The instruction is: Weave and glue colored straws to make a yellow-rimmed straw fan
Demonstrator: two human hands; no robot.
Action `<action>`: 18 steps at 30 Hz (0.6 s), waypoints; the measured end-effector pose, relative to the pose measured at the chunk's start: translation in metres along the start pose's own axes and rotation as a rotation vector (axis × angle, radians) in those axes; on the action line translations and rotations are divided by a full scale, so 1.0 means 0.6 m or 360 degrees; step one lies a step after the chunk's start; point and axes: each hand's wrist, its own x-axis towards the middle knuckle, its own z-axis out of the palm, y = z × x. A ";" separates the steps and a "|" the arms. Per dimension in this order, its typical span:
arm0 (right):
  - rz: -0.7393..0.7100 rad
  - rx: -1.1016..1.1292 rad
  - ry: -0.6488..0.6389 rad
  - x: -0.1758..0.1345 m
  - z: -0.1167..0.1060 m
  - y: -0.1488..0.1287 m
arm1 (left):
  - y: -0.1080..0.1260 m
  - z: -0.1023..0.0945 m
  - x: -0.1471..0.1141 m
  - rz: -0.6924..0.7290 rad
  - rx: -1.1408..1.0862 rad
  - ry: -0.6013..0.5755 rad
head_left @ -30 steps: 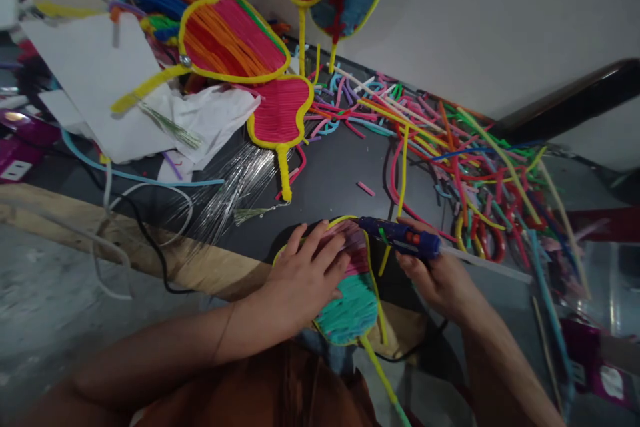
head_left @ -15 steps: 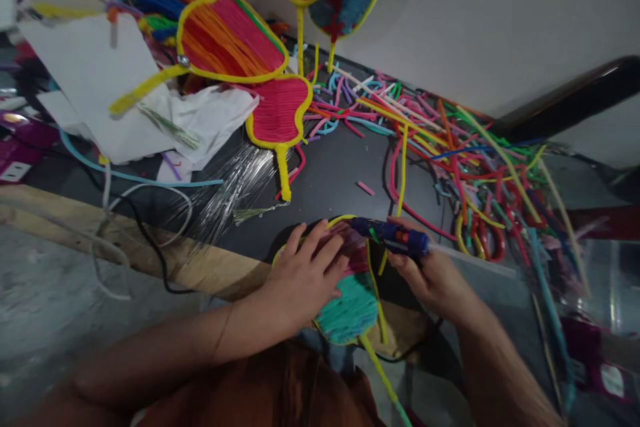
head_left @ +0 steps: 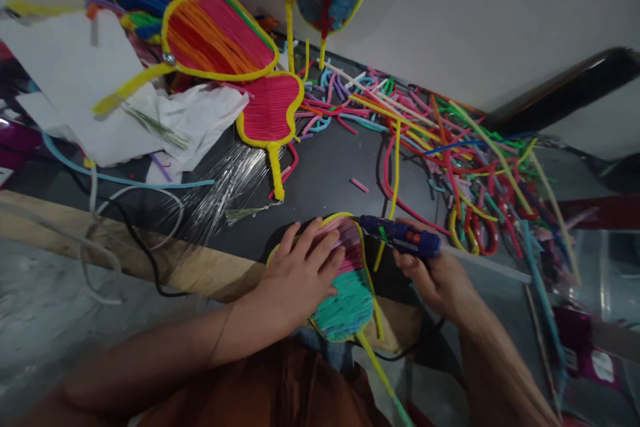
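Palm down and fingers spread, the left hand [head_left: 300, 273] is laid across the pink-and-teal fan [head_left: 350, 303], its upper left part covered; the fan is touched, not clutched. Just to the right, the blue glue gun [head_left: 403, 238] is gripped in the right hand [head_left: 433, 273], fingers wrapped around it, and its nozzle is aimed at the fan's yellow rim near the top; whether contact is made cannot be told. From its back, a translucent stick [head_left: 493, 265] is pushed out to the right.

So the fan is set between the two hands, its top over the dark surface [head_left: 325, 170], its lower half carried past the wooden edge [head_left: 210, 253], its yellow-green handle [head_left: 379, 367] pointed down toward the person's lap. Along its right side a yellow strip [head_left: 379, 310] is seen.

Beyond the fingertips, room is offered: a dark stretch, marked by a short pink piece [head_left: 359, 185]. It is bounded on the left by silvery wires [head_left: 243, 177] and a pink fan [head_left: 267, 107], on the right by a heap of coloured stems [head_left: 450, 147]. Farther back, an orange-and-pink fan [head_left: 215, 37] is propped over white sheets [head_left: 75, 87], and everything is closed off by the pale wall [head_left: 475, 20].
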 end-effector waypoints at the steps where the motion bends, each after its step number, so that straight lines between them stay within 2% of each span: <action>1: -0.0008 -0.0012 -0.0009 0.001 0.001 0.000 | 0.000 0.000 0.000 -0.0006 0.0006 -0.0005; 10: 0.0115 -0.0277 0.0056 -0.016 0.009 0.002 | -0.003 -0.001 -0.001 0.0013 0.0013 -0.0066; 18: 0.0102 -0.0273 0.0092 -0.050 0.015 0.002 | 0.002 -0.007 0.002 -0.0044 0.0026 -0.0136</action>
